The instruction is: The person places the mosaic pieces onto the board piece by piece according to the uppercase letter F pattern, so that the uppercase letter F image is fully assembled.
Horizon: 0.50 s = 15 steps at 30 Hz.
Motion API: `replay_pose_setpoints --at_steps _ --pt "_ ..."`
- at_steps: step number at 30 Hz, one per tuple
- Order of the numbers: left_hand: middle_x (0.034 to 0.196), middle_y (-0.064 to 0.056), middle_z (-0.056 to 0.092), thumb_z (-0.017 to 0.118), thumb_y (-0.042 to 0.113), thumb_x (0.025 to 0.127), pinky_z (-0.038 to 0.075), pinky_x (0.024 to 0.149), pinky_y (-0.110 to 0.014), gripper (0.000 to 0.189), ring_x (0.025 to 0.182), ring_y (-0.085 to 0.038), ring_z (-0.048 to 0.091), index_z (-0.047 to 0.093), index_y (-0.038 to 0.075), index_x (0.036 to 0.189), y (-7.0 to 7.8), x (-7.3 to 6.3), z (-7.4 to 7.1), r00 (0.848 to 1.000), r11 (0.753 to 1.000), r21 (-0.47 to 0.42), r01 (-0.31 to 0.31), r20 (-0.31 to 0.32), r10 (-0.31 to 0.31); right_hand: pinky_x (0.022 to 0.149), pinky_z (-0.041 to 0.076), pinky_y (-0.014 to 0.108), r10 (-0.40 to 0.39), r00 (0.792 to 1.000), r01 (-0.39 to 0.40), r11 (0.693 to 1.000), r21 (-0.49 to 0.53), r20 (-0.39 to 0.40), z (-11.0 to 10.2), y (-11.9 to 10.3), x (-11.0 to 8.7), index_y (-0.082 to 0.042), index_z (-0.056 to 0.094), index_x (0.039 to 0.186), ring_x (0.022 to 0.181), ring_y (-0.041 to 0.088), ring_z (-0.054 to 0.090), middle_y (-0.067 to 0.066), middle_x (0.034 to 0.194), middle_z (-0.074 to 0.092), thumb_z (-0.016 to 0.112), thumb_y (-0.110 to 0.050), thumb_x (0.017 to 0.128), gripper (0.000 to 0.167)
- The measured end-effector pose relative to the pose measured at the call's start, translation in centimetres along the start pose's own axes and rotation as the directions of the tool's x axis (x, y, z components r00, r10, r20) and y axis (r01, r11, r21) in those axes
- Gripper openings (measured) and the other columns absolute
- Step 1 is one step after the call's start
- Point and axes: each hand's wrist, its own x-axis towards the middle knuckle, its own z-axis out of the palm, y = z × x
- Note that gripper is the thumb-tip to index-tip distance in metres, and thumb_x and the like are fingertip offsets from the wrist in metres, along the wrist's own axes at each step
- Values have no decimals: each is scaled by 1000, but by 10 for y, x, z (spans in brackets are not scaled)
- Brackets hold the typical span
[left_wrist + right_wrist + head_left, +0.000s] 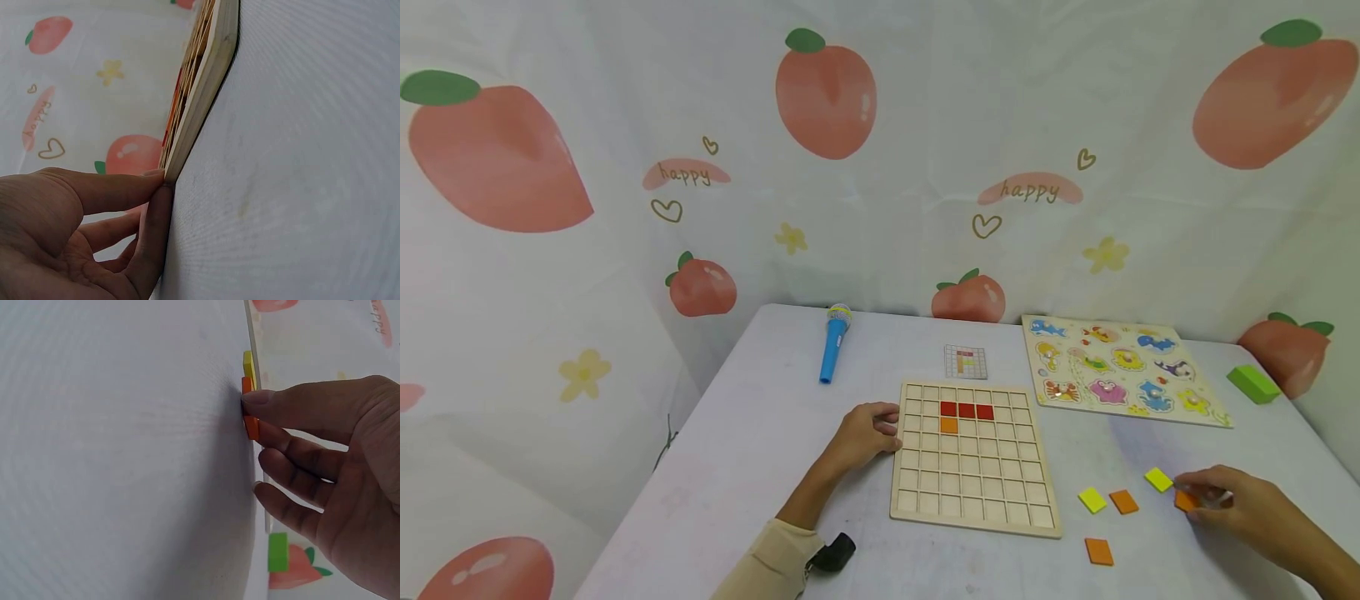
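Note:
My left hand (867,437) holds the left edge of a square wooden grid board (970,487), thumb and forefinger pinching its rim in the left wrist view. Several red tiles (967,411) form a row in the board's upper cells, with one orange tile (949,425) under the leftmost. To the right of the board, my right hand (1251,508) pinches another orange tile (252,428) between thumb and forefinger, low at the table. A yellow tile (1159,479) lies just beside those fingertips. Nearer the board are a second yellow tile (1092,500) and two loose orange tiles (1099,552).
Behind the board lies a small pattern card (966,362). An animal puzzle board (1120,371) sits at the back right, with a green block (1253,384) beside it. A blue toy microphone (832,346) lies at the back left. A fruit-print cloth hangs behind the white table (737,433).

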Motion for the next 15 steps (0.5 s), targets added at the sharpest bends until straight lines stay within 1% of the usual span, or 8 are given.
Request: replay_pose_setpoints --at_steps 4,6,12,15 --pt "124 -14 72 82 -1 83 61 89 -38 58 107 -24 72 65 -6 138 0 0 0 1000 1000 1 1 -1 -1 75 58 39 -4 1000 4 1000 -20 3 -1 -1 0 9 75 114 90 22 59 4 101 73 82 -8 85 34" --pt "124 -14 72 82 -1 83 61 89 -38 58 107 -24 72 65 -6 138 0 0 0 1000 1000 0 0 0 0 76 58 42 -5 1000 5 1000 -26 9 -1 -1 0 8 75 114 91 23 59 4 101 73 82 -9 85 34" --pt "124 -14 72 82 -1 83 60 89 -38 58 106 -23 71 65 -6 138 0 0 0 1000 1000 -7 2 1 -2 80 59 49 26 999 -24 999 -39 34 -1 0 0 7 75 114 92 23 60 4 101 73 81 -14 85 36" --pt "124 -14 73 82 -1 83 60 89 -38 58 106 -23 71 65 -6 138 0 0 0 1000 1000 -8 5 1 -5 82 60 51 38 998 -37 999 -33 43 0 1 0 8 75 113 91 22 61 5 101 73 81 -13 86 35"
